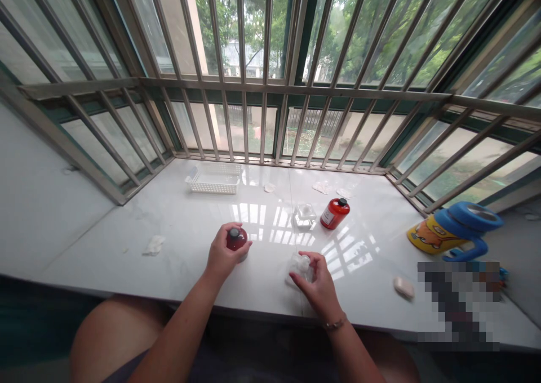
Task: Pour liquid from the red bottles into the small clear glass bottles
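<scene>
My left hand [224, 253] is wrapped round a dark red bottle [237, 239] with a black cap, near the middle of the white sill. To its right, my right hand [315, 281] has its thumb and fingers closed on a small clear glass bottle [301, 266]; the hand hides part of it. Beyond the right hand stands another clear square glass bottle [305, 216]. Close beside that one is a bright red bottle [335, 213] with a black cap and a pale label.
A white plastic basket [213, 180] sits at the back left. Crumpled tissue [154, 245] lies to the left, with more scraps at the back. On the right are a blue and yellow mug [452, 231] and a pale bar-shaped object [404, 288]. Metal window bars close off the back.
</scene>
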The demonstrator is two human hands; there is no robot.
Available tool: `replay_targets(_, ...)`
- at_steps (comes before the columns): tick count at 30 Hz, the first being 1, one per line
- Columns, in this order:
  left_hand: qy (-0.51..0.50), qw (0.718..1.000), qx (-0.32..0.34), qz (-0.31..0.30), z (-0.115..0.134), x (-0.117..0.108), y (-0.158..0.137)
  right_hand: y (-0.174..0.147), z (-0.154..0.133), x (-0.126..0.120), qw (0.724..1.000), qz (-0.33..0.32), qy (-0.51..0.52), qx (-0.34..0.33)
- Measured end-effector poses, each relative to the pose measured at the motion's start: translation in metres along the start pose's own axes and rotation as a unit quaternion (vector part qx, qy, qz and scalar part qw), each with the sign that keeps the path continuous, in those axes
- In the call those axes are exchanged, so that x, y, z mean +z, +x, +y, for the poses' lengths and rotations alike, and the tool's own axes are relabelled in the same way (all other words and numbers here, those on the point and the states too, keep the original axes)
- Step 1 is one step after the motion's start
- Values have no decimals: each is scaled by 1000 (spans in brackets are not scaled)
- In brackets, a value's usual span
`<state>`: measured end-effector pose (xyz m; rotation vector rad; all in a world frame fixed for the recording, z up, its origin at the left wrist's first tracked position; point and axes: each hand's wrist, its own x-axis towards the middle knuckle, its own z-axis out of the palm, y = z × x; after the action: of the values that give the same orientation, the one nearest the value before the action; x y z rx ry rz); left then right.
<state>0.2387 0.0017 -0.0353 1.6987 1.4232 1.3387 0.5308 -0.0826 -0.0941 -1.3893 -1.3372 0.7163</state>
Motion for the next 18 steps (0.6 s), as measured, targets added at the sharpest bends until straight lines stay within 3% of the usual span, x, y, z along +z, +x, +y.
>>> replay_targets(7, -6, 1000, -3, -4, 0, 0, 0, 0, 0, 0, 1000, 20, -3, -3)
replay_targets(12, -5, 1000, -1, -4, 0, 0, 0, 2, -3, -2, 999, -23, -26, -35)
replay_targets(18, -2, 1000, 1, -5, 2, -1, 0, 0, -1, 0, 1000, 9, 4, -2)
